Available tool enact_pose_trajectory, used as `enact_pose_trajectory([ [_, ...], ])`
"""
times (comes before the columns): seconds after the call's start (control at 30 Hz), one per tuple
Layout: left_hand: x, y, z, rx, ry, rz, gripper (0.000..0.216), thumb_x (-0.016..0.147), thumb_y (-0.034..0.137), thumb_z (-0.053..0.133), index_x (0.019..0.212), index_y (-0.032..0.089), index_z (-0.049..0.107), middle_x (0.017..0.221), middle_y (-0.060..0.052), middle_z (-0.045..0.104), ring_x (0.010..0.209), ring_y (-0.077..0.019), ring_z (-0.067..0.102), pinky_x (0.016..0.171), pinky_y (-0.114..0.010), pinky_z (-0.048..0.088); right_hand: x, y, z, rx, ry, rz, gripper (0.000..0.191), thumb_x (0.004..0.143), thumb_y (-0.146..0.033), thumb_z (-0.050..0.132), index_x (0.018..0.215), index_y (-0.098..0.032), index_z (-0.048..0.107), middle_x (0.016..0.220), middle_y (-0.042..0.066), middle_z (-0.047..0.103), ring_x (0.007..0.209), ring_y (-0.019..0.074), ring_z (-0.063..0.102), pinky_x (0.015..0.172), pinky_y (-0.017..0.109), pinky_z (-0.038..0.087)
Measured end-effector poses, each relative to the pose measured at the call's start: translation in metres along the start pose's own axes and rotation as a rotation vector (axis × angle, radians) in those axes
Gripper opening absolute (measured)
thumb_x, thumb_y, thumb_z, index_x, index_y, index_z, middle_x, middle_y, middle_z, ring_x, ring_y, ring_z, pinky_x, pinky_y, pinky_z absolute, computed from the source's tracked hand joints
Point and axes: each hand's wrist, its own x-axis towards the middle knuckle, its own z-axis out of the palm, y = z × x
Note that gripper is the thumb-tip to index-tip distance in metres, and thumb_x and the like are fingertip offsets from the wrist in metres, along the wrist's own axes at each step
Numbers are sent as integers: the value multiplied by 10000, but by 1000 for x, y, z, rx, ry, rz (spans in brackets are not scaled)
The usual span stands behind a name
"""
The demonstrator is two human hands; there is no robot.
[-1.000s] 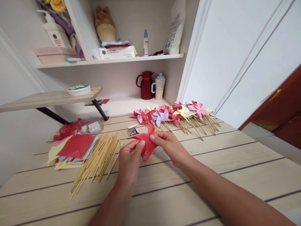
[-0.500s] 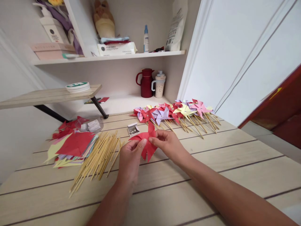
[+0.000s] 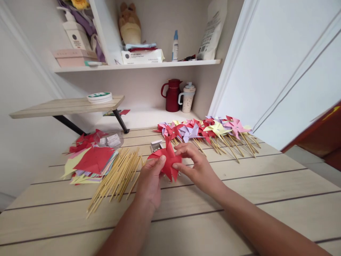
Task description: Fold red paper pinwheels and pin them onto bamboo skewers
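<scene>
A red paper pinwheel [image 3: 168,161] is held up over the table between my hands, its points spread around the middle. My left hand [image 3: 149,179] grips its left side, thumb on the front face. From the right, my right hand [image 3: 195,165] has thumb and fingers on either side of a curved blade. Just behind the pinwheel is a small open box [image 3: 156,145] with shiny metal bits, partly covered. Bamboo sticks [image 3: 118,174] lie in a loose bundle left of my left hand. The back of the pinwheel is hidden.
Coloured paper sheets [image 3: 93,160] are stacked at the left, near red cut pieces [image 3: 85,140] and a clear container [image 3: 112,140]. Pinwheels on sticks [image 3: 190,132] lie in a row at the back right. A raised wooden shelf [image 3: 66,108], a red jug [image 3: 173,95] and a cup [image 3: 188,97] stand behind.
The camera view has shifted, so the scene sits further right. My right fingers have loosened and moved from the pinwheel's middle to its right blade. My left hand keeps its grip.
</scene>
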Motion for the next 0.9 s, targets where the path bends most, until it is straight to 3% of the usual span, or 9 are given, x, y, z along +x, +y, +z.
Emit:
enact_pose_trajectory([
  [0.1,-2,0,3,36,-42,-1,311,679,439,835,742,142,766,691,-45,695,645,-141,587,628,-255,451,-1,-3,3,-64,-63,31,289,796,-200,742,1051,-281,633,1092,54,649,1062,276,580,923,431,447],
  [0.27,-4,1,5,14,-44,-17,323,646,438,860,733,142,765,705,-47,708,668,-142,600,680,-263,464,-2,-3,5,-70,-104,120,147,811,-212,715,920,-252,623,927,21,647,866,232,596,781,361,454],
  [0.53,0,-1,1,-12,4,-31,301,656,426,849,719,148,753,708,-40,702,637,-131,579,630,-254,440,-1,-6,0,-31,20,-39,130,838,-203,708,921,-275,639,1067,58,666,1061,270,599,937,444,455],
  [0.9,1,-6,-1,-16,71,-33,281,624,407,853,672,160,728,628,1,662,573,-106,525,577,-239,406,-2,0,-1,-93,46,-51,58,867,-219,688,844,-272,685,1108,68,592,1141,266,583,1007,470,451],
])
